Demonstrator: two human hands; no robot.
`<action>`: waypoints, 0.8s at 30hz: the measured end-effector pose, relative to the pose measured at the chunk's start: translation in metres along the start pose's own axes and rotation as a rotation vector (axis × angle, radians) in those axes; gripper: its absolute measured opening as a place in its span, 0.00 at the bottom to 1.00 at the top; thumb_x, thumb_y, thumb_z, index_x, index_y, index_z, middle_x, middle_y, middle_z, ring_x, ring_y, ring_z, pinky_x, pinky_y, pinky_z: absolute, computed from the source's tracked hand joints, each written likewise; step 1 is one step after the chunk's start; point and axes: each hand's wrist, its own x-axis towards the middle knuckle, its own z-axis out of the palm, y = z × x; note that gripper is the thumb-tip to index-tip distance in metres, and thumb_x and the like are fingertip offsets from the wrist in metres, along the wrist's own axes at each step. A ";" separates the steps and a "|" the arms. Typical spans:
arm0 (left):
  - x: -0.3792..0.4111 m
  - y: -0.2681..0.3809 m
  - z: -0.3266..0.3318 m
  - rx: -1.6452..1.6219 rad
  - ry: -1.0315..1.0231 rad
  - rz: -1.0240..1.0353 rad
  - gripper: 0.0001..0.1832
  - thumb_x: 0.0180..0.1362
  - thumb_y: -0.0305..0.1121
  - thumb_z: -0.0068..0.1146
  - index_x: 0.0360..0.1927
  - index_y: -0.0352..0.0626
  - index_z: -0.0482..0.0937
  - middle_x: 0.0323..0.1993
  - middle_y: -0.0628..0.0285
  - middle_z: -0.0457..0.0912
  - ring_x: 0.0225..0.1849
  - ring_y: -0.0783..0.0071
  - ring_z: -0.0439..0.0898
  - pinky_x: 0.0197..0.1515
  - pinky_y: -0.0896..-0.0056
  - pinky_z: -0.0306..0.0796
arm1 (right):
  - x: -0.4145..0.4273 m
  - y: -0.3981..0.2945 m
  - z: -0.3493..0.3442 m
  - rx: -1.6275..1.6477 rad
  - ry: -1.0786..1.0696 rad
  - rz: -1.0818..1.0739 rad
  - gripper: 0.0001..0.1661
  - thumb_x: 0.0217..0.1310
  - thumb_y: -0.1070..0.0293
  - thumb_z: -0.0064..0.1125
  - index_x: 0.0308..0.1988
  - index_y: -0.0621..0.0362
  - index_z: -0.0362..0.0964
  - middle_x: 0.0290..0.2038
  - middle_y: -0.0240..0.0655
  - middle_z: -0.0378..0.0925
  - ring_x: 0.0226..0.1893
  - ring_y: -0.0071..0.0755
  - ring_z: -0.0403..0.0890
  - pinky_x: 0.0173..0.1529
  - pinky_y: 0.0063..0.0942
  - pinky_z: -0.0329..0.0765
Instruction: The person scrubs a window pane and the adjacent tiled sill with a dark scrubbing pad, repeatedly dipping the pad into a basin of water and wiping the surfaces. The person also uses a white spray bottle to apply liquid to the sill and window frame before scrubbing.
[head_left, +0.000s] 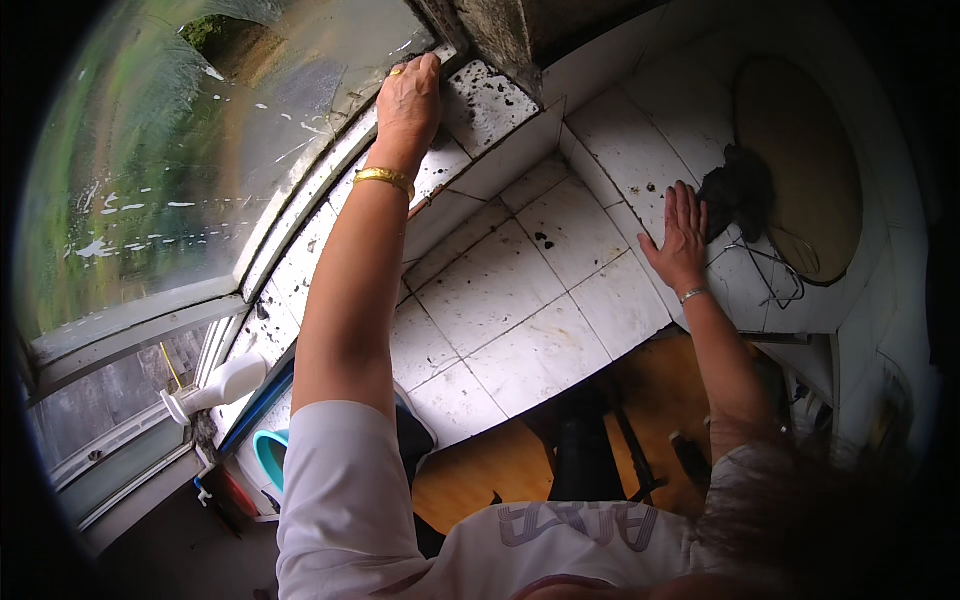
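At the top centre my left hand (409, 101), with a gold ring and a gold bangle, is at the lower corner of the window pane (247, 142). Its fingers are bent over something dark, mostly hidden, against the frame. White streaks and drops mark the glass. My right hand (681, 238) lies with spread thumb on the raised white-tiled ledge, its fingertips beside a dark crumpled cloth (731, 191). The window sill (487, 105) below the left hand is strewn with black debris.
A white bottle (236, 377) stands on the sill near a teal basin (270, 457). A bent metal wire rack (772, 277) and a brown oval board (802, 172) lie on the right. Dark specks dot the lower tiled counter (487, 300). A blue-handled tap (202, 491) is at lower left.
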 end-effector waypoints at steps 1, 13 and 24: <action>-0.006 -0.005 -0.001 0.006 -0.024 0.007 0.04 0.47 0.25 0.40 0.27 0.42 0.67 0.30 0.58 0.73 0.36 0.60 0.72 0.37 0.65 0.68 | 0.000 0.000 0.000 -0.001 0.002 -0.003 0.45 0.40 0.57 0.56 0.56 0.64 0.45 0.59 0.43 0.44 0.61 0.42 0.44 0.62 0.43 0.40; -0.073 -0.044 -0.025 0.023 0.017 -0.163 0.09 0.42 0.17 0.43 0.27 0.42 0.67 0.27 0.57 0.73 0.35 0.59 0.72 0.36 0.65 0.68 | 0.002 -0.001 -0.001 -0.016 0.006 -0.015 0.45 0.41 0.57 0.56 0.55 0.65 0.45 0.59 0.43 0.44 0.61 0.43 0.44 0.62 0.43 0.41; -0.083 -0.051 -0.030 0.050 -0.066 -0.186 0.10 0.40 0.17 0.43 0.28 0.42 0.66 0.28 0.59 0.72 0.36 0.60 0.72 0.39 0.67 0.66 | 0.001 0.000 -0.001 -0.016 0.008 -0.013 0.46 0.40 0.57 0.57 0.55 0.64 0.45 0.59 0.44 0.45 0.60 0.44 0.45 0.61 0.44 0.41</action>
